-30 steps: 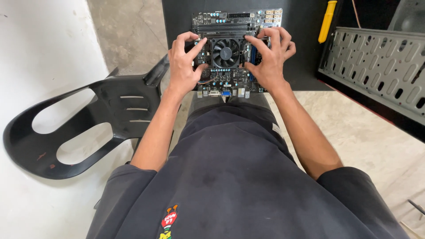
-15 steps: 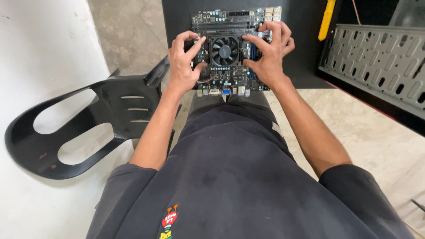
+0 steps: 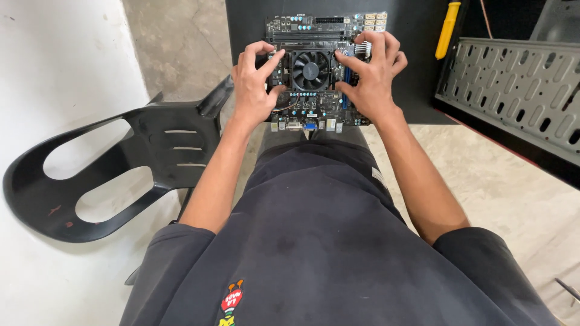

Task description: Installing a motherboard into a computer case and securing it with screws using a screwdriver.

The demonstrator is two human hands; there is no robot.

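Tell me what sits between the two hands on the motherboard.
In the head view, the black cooler fan sits between the left hand and the right hand, mounted on the motherboard; fingers of both hands touch its edges.

— What hems in the motherboard point(image 3: 317, 72)?
— The left hand point(image 3: 254, 90) and right hand point(image 3: 370, 78) flank its fan point(image 3: 309, 67); a yellow-handled tool point(image 3: 447, 29) and a perforated metal panel point(image 3: 513, 90) crowd the right.
— Any room?
— Bare black table point(image 3: 417, 90) between; a black chair point(image 3: 121, 175) blocks the left.
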